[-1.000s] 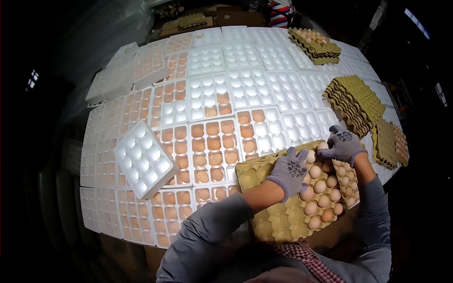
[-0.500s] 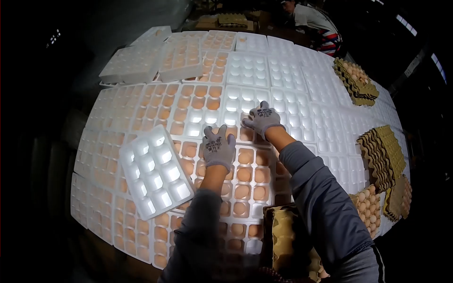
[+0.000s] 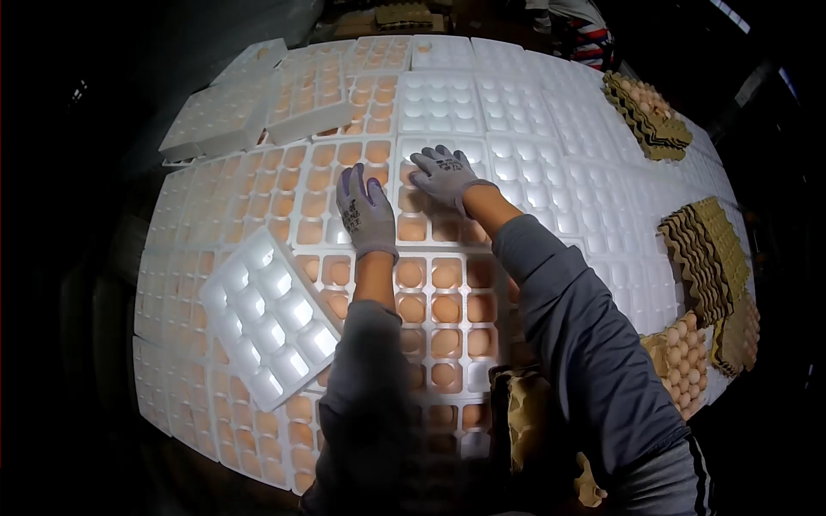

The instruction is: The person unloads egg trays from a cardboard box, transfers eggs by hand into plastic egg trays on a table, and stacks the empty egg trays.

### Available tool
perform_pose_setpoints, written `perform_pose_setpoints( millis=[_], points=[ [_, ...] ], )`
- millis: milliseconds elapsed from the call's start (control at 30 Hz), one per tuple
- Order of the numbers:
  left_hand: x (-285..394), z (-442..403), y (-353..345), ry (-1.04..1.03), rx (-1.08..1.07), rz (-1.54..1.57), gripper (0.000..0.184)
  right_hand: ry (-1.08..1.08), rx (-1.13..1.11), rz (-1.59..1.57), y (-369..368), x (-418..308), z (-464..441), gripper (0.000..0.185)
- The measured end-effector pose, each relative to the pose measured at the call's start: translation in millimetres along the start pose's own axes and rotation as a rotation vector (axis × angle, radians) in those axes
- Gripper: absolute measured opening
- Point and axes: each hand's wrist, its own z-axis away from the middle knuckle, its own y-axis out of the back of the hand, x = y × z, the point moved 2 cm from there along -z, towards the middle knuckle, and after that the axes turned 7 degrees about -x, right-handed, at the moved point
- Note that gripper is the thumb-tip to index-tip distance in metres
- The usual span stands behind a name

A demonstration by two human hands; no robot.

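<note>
Both hands wear grey gloves with dark print. My left hand (image 3: 368,215) is over a white foam egg tray (image 3: 351,155), fingers stretched out and holding nothing visible. Brown eggs sit in many of that tray's cups. To its right, my right hand (image 3: 446,176) hovers above the neighbouring foam tray (image 3: 440,142) with its fingers spread; part of its palm side is hidden. Eggs (image 3: 412,228) show in that tray's left column and near row. Nearer me lies another foam tray with eggs (image 3: 446,308) in most cups.
An upturned-looking foam piece (image 3: 271,322) lies askew at left. Pulp trays (image 3: 520,413) stand by my right forearm. More pulp trays (image 3: 705,258) and eggs (image 3: 686,365) are at right. Foam boxes (image 3: 215,120) are stacked far left. Another person (image 3: 585,34) is at the far edge.
Both hands have moved forward; the left also shifted left and its fingers straightened. More eggs now show in the left column of the tray under my right hand.
</note>
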Motion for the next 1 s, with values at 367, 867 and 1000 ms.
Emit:
perform_pose_setpoints(
  millis=[367, 867, 1000],
  points=[
    [166, 145, 38, -0.226, -0.703, 0.508, 0.048, -0.494, 0.153, -0.606, 113, 48, 442, 0.043],
    [281, 290, -6, -0.025, -1.124, 0.982, 0.040, -0.169, 1.074, -0.916, 7, 58, 579, 0.030],
    [326, 315, 28, -0.790, -1.277, -0.143, 0.041, -0.659, 0.056, -0.590, 38, 34, 580, 0.049]
  ],
)
